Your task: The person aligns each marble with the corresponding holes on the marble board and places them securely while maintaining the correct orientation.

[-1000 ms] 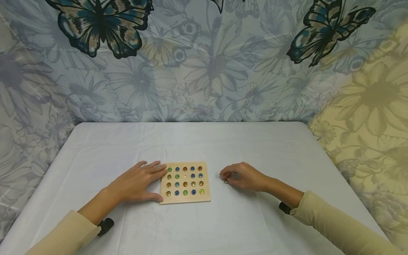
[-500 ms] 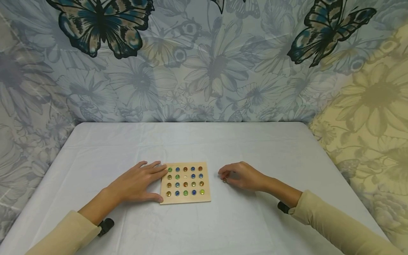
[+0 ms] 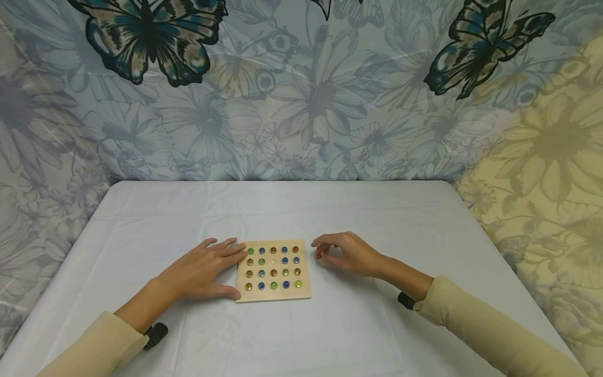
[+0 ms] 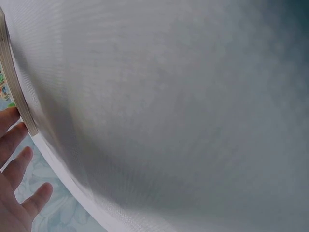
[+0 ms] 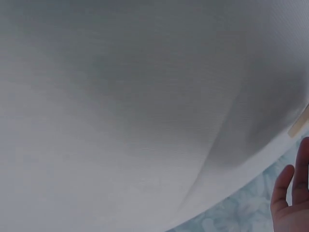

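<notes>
A square light-wood board (image 3: 280, 297) lies flat on the table, set with rows of small glass marbles in green, blue, amber and orange. One spot (image 3: 274, 261) in the second row looks paler than the rest. My left hand (image 3: 204, 268) rests at the board's left side, fingers spread, with the thumb at the near corner and the index fingertip at the far one. Just right of the board, my right hand (image 3: 350, 254) pinches a small reddish-brown marble (image 3: 319, 256) between thumb and fingers. In the left wrist view the board's edge (image 4: 17, 82) meets the fingertips; the right wrist view hides the marble.
A white cloth (image 3: 198, 209) covers the table. Behind it hangs a fabric backdrop (image 3: 320, 115) printed with flowers and butterflies. Each wrist carries a small black camera, one by the left sleeve (image 3: 94, 340) and one by the right sleeve (image 3: 476, 314).
My right hand has moved left and slightly away from me, bringing the marble closer to the board's right edge. The left hand and the board have stayed put.
</notes>
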Demonstrator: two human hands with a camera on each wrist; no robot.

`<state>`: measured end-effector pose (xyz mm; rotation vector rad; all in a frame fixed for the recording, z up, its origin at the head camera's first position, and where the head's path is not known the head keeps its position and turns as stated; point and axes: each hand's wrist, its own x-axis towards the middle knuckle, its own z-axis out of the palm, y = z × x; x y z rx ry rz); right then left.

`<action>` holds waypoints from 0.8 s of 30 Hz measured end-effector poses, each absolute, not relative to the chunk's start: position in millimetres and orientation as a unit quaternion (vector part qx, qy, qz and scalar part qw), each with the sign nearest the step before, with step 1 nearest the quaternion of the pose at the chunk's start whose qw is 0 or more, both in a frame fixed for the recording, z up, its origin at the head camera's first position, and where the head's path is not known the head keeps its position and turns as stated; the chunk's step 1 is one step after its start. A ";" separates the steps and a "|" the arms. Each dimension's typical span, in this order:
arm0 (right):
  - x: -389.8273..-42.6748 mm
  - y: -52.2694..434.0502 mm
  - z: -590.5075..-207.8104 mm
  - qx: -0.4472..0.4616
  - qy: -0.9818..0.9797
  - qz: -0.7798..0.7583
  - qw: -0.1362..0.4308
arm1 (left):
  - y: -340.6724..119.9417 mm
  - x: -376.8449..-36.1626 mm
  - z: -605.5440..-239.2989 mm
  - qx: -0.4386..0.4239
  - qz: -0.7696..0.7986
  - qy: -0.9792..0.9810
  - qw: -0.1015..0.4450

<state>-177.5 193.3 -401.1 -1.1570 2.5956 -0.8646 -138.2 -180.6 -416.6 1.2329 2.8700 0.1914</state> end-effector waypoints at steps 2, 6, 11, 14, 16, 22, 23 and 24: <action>-179.2 189.2 -400.2 -0.390 0.870 -0.290 0.084 | -181.0 -138.2 -417.0 0.394 0.060 0.917 0.004; -181.5 181.5 -398.6 -0.396 0.867 -0.291 0.085 | -181.0 -138.1 -417.4 0.394 0.061 0.917 0.003; -182.6 171.3 -399.0 -0.401 0.863 -0.294 0.083 | -181.1 -138.3 -418.2 0.395 0.061 0.917 -0.002; -181.4 164.7 -400.1 -0.396 0.868 -0.290 0.077 | -180.6 -137.9 -418.0 0.396 0.064 0.916 -0.004; -180.5 160.1 -399.7 -0.396 0.870 -0.286 0.069 | -180.1 -137.9 -417.8 0.396 0.065 0.916 -0.005; -181.5 145.0 -396.2 -0.407 0.867 -0.281 0.051 | -180.0 -138.7 -417.2 0.397 0.061 0.916 -0.003; -181.9 141.9 -395.5 -0.409 0.866 -0.282 0.051 | -180.3 -138.9 -417.1 0.397 0.060 0.916 -0.002; -182.1 138.9 -394.9 -0.412 0.865 -0.281 0.053 | -180.4 -139.0 -416.9 0.396 0.060 0.916 -0.001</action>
